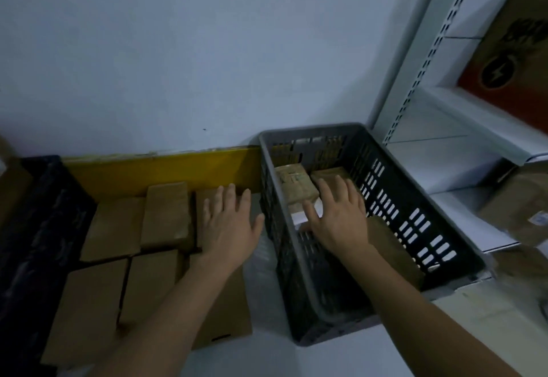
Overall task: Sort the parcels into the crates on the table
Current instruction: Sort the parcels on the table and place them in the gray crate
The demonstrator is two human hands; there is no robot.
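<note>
Grey crate (385, 187) at centre right — near end open; brown parcels (166, 213) crowd lower left, black crate (32, 228) beyond.

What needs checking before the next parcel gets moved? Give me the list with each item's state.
1. Left hand free to pick: ok, fingers spread flat on a brown parcel, gripping nothing.
2. Right hand free: ok, open inside the grey crate, resting over the parcels there.
3. Room left in the grey crate: ok, its near end shows bare floor.
4. Parcels waiting within reach: ok, several brown boxes lie beside the left hand.
5. Labels readable for sorting: cannot tell, the picture is dim and blurred.
6. Black crate at far left has room: cannot tell, its inside is hidden.
</note>
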